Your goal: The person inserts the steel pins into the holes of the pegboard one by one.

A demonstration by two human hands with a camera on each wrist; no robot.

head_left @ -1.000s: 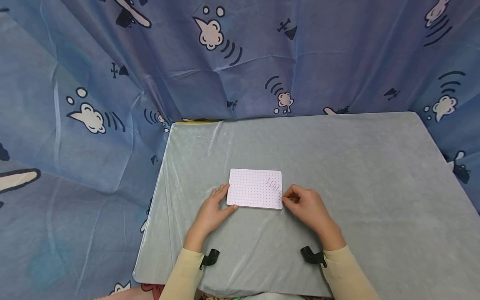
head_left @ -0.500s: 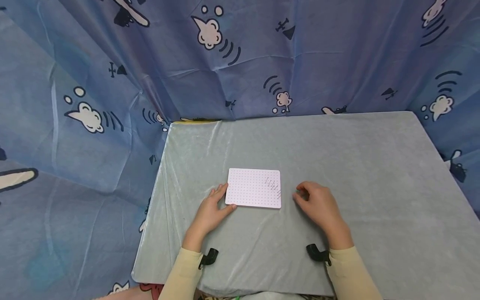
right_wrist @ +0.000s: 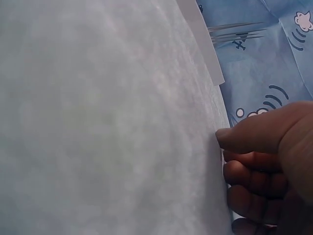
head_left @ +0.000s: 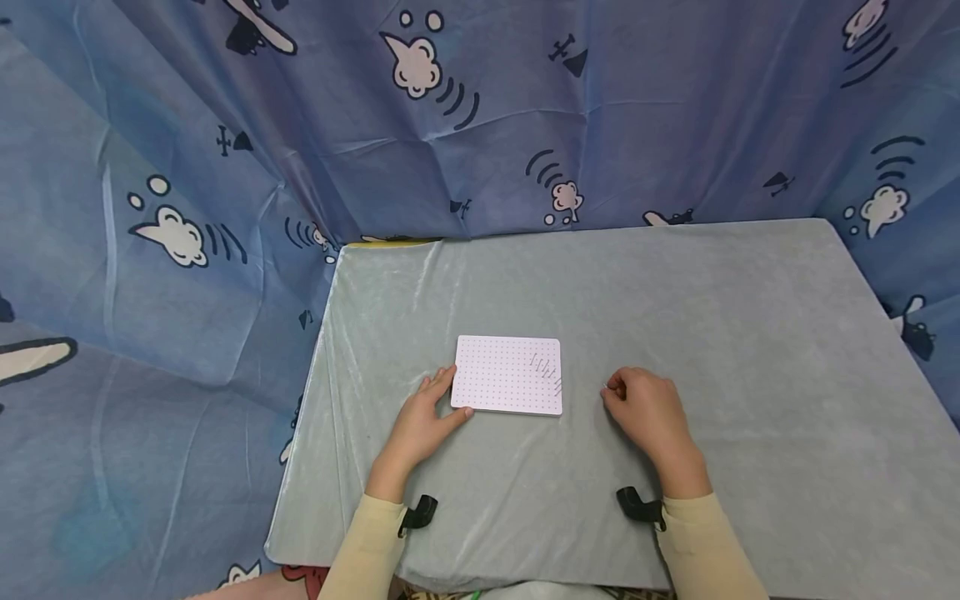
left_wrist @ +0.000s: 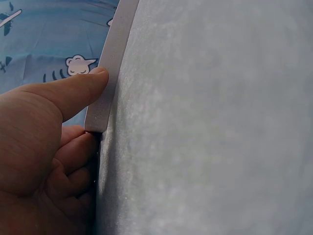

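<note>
A white board with rows of small holes (head_left: 495, 375) lies flat on the cloth. Several thin metal pins (right_wrist: 234, 36) stand up from its right part. My left hand (head_left: 422, 425) holds the board's near left corner, fingers along the left edge and thumb (left_wrist: 88, 90) on the front edge. Apart from the board, to its right, my right hand (head_left: 648, 417) is low at the cloth with fingers curled and thumb near the index finger. A tiny pale spot shows at those fingertips, too small to tell whether anything is pinched there.
Pale grey-green cloth (head_left: 720, 317) covers the table. Blue printed curtains (head_left: 480, 108) hang behind it and at both sides. A black wrist mount (head_left: 420, 514) sits on the left sleeve, another mount (head_left: 637, 506) on the right one.
My right hand has left the board's right edge and moved right over the cloth, its thumb and index finger drawing closer together lately. The left hand stays at the board.
</note>
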